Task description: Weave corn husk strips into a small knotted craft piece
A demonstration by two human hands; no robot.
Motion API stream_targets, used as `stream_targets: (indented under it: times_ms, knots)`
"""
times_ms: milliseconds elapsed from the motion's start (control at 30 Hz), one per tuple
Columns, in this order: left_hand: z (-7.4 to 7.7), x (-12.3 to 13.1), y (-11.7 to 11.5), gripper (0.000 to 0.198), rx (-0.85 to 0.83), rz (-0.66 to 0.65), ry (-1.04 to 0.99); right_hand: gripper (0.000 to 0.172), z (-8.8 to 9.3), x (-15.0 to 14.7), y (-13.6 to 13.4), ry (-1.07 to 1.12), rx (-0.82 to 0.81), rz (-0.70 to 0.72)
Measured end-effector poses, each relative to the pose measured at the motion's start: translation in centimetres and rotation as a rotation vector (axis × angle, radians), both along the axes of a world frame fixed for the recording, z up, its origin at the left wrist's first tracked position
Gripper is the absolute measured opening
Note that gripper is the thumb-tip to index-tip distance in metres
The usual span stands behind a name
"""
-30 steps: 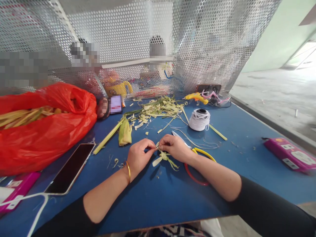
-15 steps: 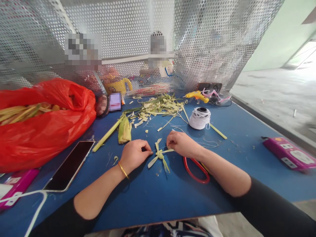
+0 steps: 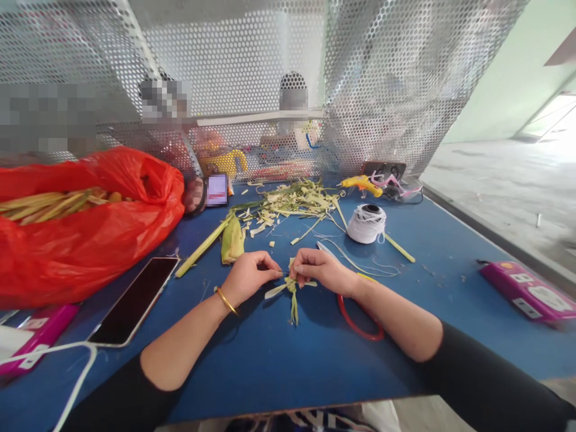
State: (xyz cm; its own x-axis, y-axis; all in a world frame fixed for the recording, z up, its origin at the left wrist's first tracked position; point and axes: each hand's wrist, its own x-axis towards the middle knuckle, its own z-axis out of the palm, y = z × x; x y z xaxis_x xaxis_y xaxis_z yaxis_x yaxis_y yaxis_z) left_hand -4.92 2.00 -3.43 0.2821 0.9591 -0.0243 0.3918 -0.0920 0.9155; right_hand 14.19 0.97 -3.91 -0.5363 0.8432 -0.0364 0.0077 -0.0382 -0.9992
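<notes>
A small star-shaped piece of knotted pale green husk strips [image 3: 292, 288] lies on the blue table in front of me, its strips splayed outward. My left hand [image 3: 254, 275] is just left of it, thumb and forefinger pinched on what looks like a fine thread at the knot. Over the upper part of the piece, my right hand [image 3: 315, 267] has its fingertips closed together; what they grip is hidden. Red-handled scissors [image 3: 360, 327] lie partly under my right wrist. A spool of white thread [image 3: 366, 224] stands beyond, with loose strands trailing on the table.
Husk scraps [image 3: 301, 201] are heaped behind my hands, beside a corn husk piece [image 3: 233, 241] and a stalk [image 3: 202, 246]. A red plastic bag [image 3: 112, 240] and a phone [image 3: 135, 303] are left. A yellow glue gun [image 3: 360, 185] and purple pouch [image 3: 526, 290] are right.
My right hand has moved left, onto the knotted husk piece, and now covers part of it. My left hand keeps its pinch beside the knot. The view has shifted slightly.
</notes>
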Motion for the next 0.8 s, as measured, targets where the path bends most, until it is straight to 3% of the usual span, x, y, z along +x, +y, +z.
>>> stream_targets:
  times_ms: [133, 267, 533, 667, 800]
  knots:
    - [0.19, 0.31, -0.13, 0.022, -0.186, -0.03, -0.288, 0.03, -0.07, -0.12, 0.03, -0.029, 0.017, -0.01]
    - [0.15, 0.72, -0.42, 0.029, -0.302, -0.042, -0.392, 0.031, -0.29, -0.29, -0.06, -0.045, 0.026, -0.01]
    - [0.33, 0.87, -0.26, 0.025, -0.191, -0.078, -0.192, 0.013, -0.02, -0.24, -0.58, -0.248, 0.226, -0.001]
    - [0.32, 0.76, -0.15, 0.026, -0.159, -0.108, -0.108, 0.012, 0.16, -0.27, -0.79, -0.332, 0.268, 0.021]
    - [0.23, 0.65, -0.17, 0.026, -0.191, -0.079, -0.149, 0.011, -0.05, -0.17, -0.58, -0.306, 0.253, 0.005]
